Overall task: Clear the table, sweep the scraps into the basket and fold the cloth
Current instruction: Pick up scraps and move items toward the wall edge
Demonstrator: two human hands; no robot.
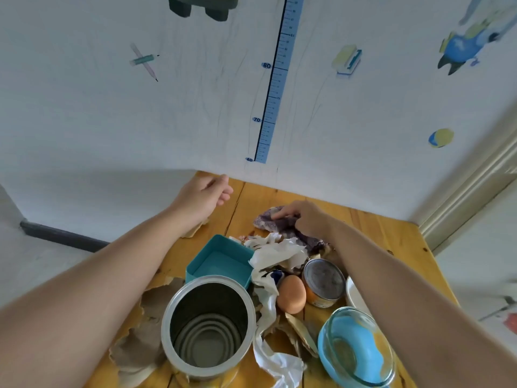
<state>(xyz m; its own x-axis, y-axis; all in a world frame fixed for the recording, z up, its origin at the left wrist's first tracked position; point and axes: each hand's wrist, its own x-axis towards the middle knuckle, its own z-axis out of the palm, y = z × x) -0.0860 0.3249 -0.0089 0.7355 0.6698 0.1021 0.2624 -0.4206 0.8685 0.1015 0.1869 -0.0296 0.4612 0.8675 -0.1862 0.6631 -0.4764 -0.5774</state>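
Observation:
A purple cloth (268, 221) lies crumpled at the far middle of the wooden table (391, 233). My right hand (305, 217) rests on top of it with fingers curled into the fabric. Near the table's far left corner my left hand (207, 196) hovers with loosely curled fingers, holding nothing. Torn white paper scraps (277, 253) and brown paper scraps (145, 331) are strewn across the table. A teal square basket (221, 261) stands open in the middle.
A large open metal tin (208, 326) stands at the front. An egg (291, 294), a small closed can (324, 282), a white dish (354, 298) and a glass bowl with a blue ring inside (355, 351) crowd the right. A wall runs behind the table.

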